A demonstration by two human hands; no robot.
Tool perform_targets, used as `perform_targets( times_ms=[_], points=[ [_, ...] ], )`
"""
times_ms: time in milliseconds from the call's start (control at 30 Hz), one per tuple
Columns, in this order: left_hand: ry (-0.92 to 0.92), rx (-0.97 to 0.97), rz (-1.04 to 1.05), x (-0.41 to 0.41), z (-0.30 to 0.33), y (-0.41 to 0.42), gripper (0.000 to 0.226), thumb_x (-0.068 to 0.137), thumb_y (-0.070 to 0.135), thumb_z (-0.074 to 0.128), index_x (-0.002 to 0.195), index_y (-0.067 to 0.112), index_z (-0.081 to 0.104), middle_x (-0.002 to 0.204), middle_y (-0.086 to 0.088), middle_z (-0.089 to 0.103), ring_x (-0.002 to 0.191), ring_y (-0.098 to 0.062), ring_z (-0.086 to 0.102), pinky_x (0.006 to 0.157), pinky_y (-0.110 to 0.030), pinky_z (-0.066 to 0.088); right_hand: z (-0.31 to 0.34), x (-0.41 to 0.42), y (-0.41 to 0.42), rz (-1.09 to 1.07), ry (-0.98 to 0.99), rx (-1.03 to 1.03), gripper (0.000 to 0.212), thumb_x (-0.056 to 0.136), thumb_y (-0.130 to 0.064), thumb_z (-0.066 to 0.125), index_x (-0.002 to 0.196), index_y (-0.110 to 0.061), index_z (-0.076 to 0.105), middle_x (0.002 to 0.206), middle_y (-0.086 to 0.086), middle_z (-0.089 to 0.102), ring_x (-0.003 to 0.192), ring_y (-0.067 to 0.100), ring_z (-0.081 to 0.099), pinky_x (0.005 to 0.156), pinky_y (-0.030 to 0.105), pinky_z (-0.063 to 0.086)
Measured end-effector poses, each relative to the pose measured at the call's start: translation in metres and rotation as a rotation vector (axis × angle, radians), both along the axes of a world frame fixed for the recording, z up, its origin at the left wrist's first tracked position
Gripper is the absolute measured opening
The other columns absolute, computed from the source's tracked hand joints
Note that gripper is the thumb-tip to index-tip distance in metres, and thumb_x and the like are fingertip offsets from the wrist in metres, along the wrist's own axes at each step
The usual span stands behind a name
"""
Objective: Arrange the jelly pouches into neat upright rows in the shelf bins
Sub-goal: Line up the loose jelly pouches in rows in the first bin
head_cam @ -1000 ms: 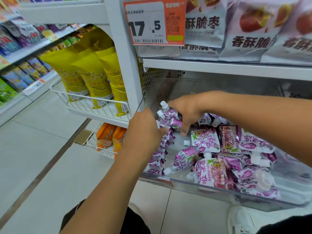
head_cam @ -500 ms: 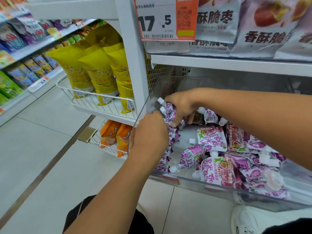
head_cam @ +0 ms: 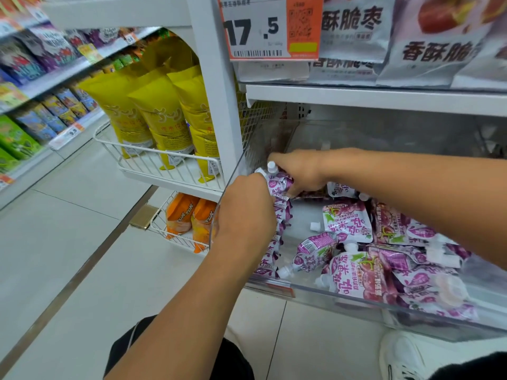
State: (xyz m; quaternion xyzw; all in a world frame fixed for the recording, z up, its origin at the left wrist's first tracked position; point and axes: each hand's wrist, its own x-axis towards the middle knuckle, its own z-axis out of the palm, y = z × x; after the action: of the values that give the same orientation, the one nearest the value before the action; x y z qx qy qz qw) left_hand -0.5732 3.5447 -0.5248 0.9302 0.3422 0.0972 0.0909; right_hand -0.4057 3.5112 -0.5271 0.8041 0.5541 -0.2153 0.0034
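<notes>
A clear plastic shelf bin (head_cam: 315,293) holds purple and white jelly pouches with white spouts. Along its left wall stands an upright row of pouches (head_cam: 279,212). My left hand (head_cam: 244,212) covers the middle of that row, its fingers curled over the pouch tops. My right hand (head_cam: 299,171) reaches across to the back of the row and grips the rearmost upright pouch (head_cam: 277,179) near its spout. Several loose pouches (head_cam: 348,223) lie flat in a jumble across the middle and right of the bin. A stray white cap (head_cam: 314,226) lies on the bin floor.
A white shelf post (head_cam: 216,86) stands just left of the bin. Yellow bags (head_cam: 164,116) sit in a wire basket to the left, orange packs (head_cam: 189,215) below. A shelf of silver snack bags (head_cam: 428,45) hangs overhead. My white shoe (head_cam: 403,355) is under the bin.
Both hands have moved toward the back left of the bin along the upright row. The right hand has pushed the rear pouches more upright against the wall.
</notes>
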Motion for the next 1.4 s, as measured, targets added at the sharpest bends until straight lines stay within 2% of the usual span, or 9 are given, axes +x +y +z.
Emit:
perform_targets(
  times_ms=[200,367,533,667,767,900,1033,1200,1400],
  points=[
    [-0.051,-0.032,0.018,0.002,-0.003,0.000,0.036,0.091,0.045,0.063,0.105,0.012,0.061,0.097,-0.011,0.065,0.091,-0.032,0.063,0.065,-0.033,0.041,0.017,0.015,0.024,-0.091,0.231,-0.191,0.050,0.086,-0.025,0.072,0.128,-0.014,0.048,0.108,0.011,0.058,0.080,0.024,0.064,0.062,0.032,0.054],
    [-0.069,-0.033,0.029,0.011,-0.003,0.005,0.035,0.089,0.044,0.066,0.101,0.012,0.057,0.093,-0.011,0.062,0.088,-0.032,0.062,0.060,-0.033,0.039,0.013,0.020,0.022,-0.194,0.443,-0.152,0.064,0.089,-0.023,0.071,0.146,-0.018,0.042,0.139,0.009,0.049,0.076,0.022,0.065,0.071,0.032,0.059],
    [-0.057,0.023,0.008,0.012,0.001,0.007,0.026,0.089,0.031,0.070,0.096,0.012,0.053,0.091,-0.011,0.060,0.089,-0.032,0.061,0.063,-0.032,0.037,0.007,0.020,0.018,0.017,0.042,-0.168,0.101,0.066,-0.013,0.089,0.151,-0.021,0.034,0.145,0.007,0.050,0.129,0.030,0.051,0.104,0.043,0.046],
    [-0.059,0.006,-0.041,0.019,0.001,0.008,0.032,0.089,0.040,0.068,0.098,0.013,0.053,0.086,-0.008,0.054,0.083,-0.028,0.055,0.064,-0.032,0.036,0.002,0.026,0.011,-0.102,0.309,-0.045,0.059,0.082,0.000,0.075,0.136,-0.006,0.052,0.119,0.017,0.066,0.084,0.027,0.070,0.070,0.034,0.060],
    [-0.057,-0.057,-0.051,0.032,-0.003,0.008,0.035,0.089,0.043,0.066,0.102,0.012,0.060,0.081,-0.004,0.049,0.077,-0.023,0.048,0.062,-0.030,0.034,0.001,0.026,0.013,-0.151,0.340,-0.010,0.023,0.098,-0.015,0.059,0.120,-0.008,0.059,0.088,0.009,0.072,0.053,0.011,0.066,0.044,0.019,0.050],
    [-0.053,-0.064,0.005,0.043,-0.016,0.009,0.038,0.084,0.052,0.068,0.084,0.016,0.057,0.077,-0.004,0.054,0.074,-0.026,0.054,0.058,-0.031,0.035,0.001,0.026,0.022,-0.099,0.249,-0.040,0.014,0.100,-0.015,0.055,0.103,-0.006,0.065,0.084,0.014,0.074,0.056,0.014,0.066,0.062,0.032,0.060],
    [-0.044,-0.082,0.005,0.050,-0.022,0.011,0.032,0.090,0.045,0.064,0.089,0.014,0.067,0.085,-0.007,0.064,0.079,-0.027,0.060,0.059,-0.032,0.036,0.011,0.027,0.015,-0.079,0.305,-0.069,0.011,0.099,-0.008,0.055,0.099,-0.005,0.066,0.083,0.012,0.069,0.061,0.016,0.063,0.053,0.023,0.053],
    [-0.040,-0.006,0.002,0.050,-0.020,0.012,0.022,0.095,0.033,0.061,0.103,0.014,0.067,0.097,-0.009,0.066,0.090,-0.029,0.064,0.062,-0.032,0.038,0.018,0.027,0.002,-0.036,0.013,-0.100,0.038,0.093,-0.024,0.066,0.127,-0.008,0.060,0.118,0.009,0.067,0.098,0.024,0.066,0.089,0.041,0.055],
    [0.032,0.047,0.032,0.051,-0.014,0.009,0.025,0.091,0.013,0.060,0.116,0.010,0.060,0.114,-0.012,0.061,0.104,-0.029,0.061,0.070,-0.033,0.042,0.026,0.010,-0.014,-0.024,-0.413,-0.131,0.015,0.085,0.000,0.067,0.098,-0.005,0.059,0.081,0.005,0.057,0.067,0.019,0.055,0.055,0.029,0.046]
  ],
)
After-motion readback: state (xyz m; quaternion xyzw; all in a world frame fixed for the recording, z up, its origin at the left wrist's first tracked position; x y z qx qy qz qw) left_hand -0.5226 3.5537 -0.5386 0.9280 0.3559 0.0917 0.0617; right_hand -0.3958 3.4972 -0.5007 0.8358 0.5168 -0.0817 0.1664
